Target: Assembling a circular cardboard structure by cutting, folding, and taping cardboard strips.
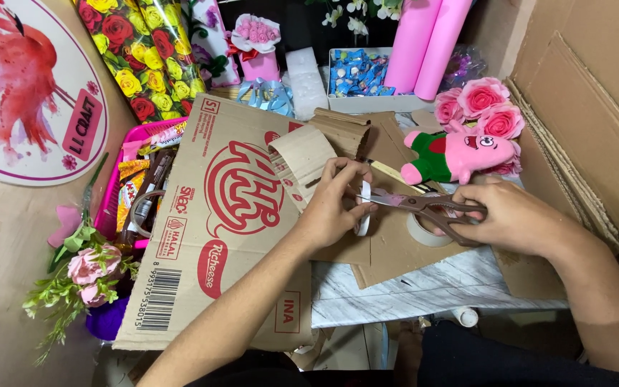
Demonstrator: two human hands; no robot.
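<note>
Right hand [514, 215] grips scissors [424, 208], blades pointing left; left hand [334, 204] pinches tape roll [363, 208].

Bright even indoor light, soft faint shadows, sharp focus, saturated colours, slight wide-angle stretch at edges

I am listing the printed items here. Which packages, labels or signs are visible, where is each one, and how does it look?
Flattened cardboard box: centre-left, under the left hand; brown with red print and a black barcode.
Oval sign: top left; white with a red-pink flamingo and a pink label.
Snack packets: in a pink basket left of the box; yellow and red.
Tray of small wrapped items: top centre; blue.
</note>
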